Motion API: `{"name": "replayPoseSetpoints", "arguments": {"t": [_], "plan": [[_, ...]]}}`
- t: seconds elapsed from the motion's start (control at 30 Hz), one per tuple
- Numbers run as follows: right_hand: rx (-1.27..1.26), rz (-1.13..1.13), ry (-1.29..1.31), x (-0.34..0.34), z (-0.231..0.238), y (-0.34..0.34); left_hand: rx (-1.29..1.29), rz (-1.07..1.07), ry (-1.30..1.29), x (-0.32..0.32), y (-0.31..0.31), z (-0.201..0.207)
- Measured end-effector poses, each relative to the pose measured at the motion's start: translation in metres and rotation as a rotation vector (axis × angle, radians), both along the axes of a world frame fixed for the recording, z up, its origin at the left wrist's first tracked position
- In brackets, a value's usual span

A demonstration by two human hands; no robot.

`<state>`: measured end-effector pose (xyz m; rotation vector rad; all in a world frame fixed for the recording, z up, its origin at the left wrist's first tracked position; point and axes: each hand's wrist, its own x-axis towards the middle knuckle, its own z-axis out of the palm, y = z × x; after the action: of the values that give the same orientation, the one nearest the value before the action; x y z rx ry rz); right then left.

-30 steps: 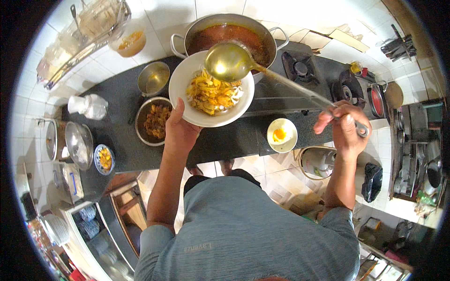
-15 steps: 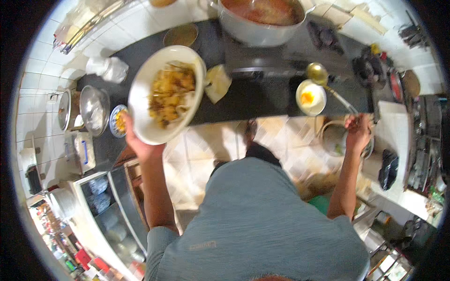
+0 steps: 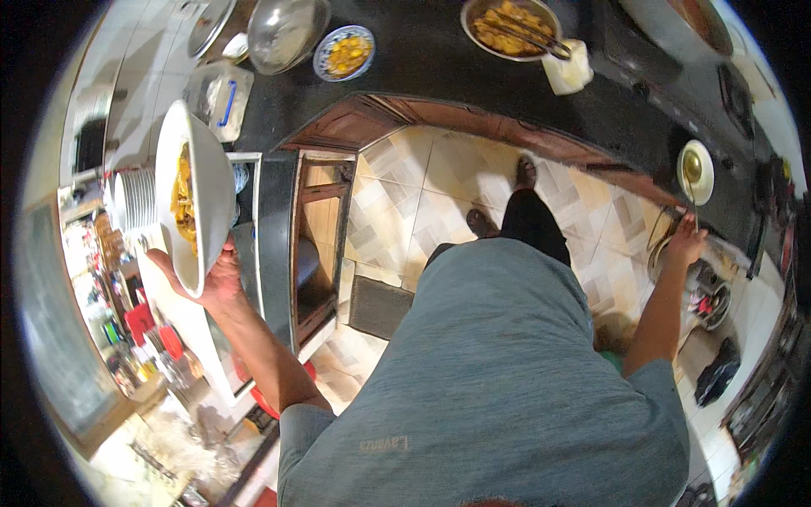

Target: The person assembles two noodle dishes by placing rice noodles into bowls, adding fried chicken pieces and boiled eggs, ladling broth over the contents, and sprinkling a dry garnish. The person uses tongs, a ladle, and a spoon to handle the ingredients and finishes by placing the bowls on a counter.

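My left hand (image 3: 221, 277) grips a large white bowl (image 3: 217, 198) from beneath and holds it up off to the left. Brownish-yellow cooked food (image 3: 183, 203) shows inside, seen edge-on. Over at the right end of the counter, my right hand (image 3: 686, 242) is closed on the handle of a ladle (image 3: 693, 165). The ladle's round head is over or in a small white bowl (image 3: 706, 184) on the counter; whether it touches the bottom is hidden. What the small bowl contains is mostly covered by the ladle.
Along the dark counter (image 3: 405, 76) are a metal bowl (image 3: 467, 38) of fried pieces with tongs, a pale cloth (image 3: 573, 76), a blue-rimmed dish (image 3: 322, 65), a clear bowl (image 3: 279, 55) and a blue-handled container (image 3: 241, 110). Stacked plates (image 3: 139, 203) stand behind my left hand.
My view and body have turned left. The large bowl has moved left, away from over the counter. The ladle's head has shifted from the small bowl's edge to over its middle.
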<state>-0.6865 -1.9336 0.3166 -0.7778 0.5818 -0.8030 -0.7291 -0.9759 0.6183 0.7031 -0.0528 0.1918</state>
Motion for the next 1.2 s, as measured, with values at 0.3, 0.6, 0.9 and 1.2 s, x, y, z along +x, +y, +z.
{"name": "replayPoseSetpoints", "arguments": {"t": [0.3,0.6,0.9,1.2], "plan": [[0.180,1.224,0.381,0.168,-0.032,0.402,-0.086,0.699,0.289,-0.059,0.023,-0.075],[0.802,1.538,0.306,0.374,-0.077,0.632,-0.170,1.017,0.333,-0.070,0.012,-0.119],[-0.015,1.533,0.483,0.445,-0.164,0.617,-0.129,1.407,0.253,-0.049,0.017,-0.187],[-0.017,1.900,0.281,0.402,-0.156,0.629,-0.039,1.561,0.372,-0.065,0.060,-0.258]]}}
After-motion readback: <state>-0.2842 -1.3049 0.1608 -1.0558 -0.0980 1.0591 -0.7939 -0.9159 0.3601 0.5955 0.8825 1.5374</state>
